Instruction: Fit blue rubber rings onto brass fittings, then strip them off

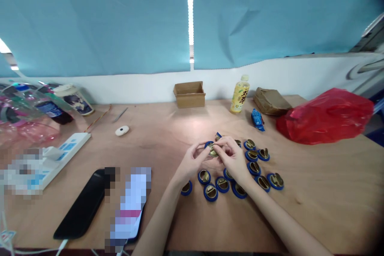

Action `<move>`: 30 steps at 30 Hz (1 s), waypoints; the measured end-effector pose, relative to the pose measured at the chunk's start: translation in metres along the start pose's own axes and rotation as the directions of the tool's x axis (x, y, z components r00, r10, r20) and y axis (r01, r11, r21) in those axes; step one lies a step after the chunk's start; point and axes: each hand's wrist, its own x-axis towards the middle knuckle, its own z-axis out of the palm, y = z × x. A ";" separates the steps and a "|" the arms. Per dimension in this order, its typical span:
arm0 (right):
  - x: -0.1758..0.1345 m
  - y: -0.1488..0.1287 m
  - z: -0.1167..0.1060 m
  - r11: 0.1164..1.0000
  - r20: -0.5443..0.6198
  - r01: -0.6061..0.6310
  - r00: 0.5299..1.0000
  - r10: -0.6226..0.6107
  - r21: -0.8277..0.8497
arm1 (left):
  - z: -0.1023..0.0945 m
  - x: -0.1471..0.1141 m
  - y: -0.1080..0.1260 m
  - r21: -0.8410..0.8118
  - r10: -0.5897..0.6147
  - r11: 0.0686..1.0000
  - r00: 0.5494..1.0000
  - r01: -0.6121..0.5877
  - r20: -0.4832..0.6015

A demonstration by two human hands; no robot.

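Both my hands hold one round badge (213, 151) between them, its gold metal back toward me and a blue rim showing at its edge. My left hand (195, 159) grips it from the left, thumb on the back. From the right, the thumb and fingers of my right hand (231, 155) pinch the same badge. Several more blue-rimmed badges lie gold back up on the table around and below my hands, among them one badge (210, 193) in front and another badge (275, 181) at the right. My right hand and forearm partly cover some of them.
An open cardboard box (189, 100), a yellow drink bottle (240, 95), a brown paper packet (271, 101), a blue wrapper (257, 120) and a red plastic bag (327, 118) stand toward the back. At left are a power strip (67, 150), a black phone (82, 206), a lit phone (130, 204) and bottles.
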 end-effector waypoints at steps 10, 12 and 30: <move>0.002 -0.004 0.001 0.993 0.028 -0.094 0.995 0.092 0.077 | -0.002 -0.002 -0.003 0.005 0.110 0.994 0.983 -0.112 0.147; 0.002 -0.004 0.002 0.991 0.075 -0.111 0.992 0.105 0.075 | -0.003 -0.001 -0.003 0.025 0.130 0.991 0.981 -0.135 0.141; 0.000 -0.007 -0.006 0.896 0.222 0.261 0.956 -0.190 -0.358 | -0.014 0.003 -0.008 0.214 0.205 0.945 0.958 -0.247 0.200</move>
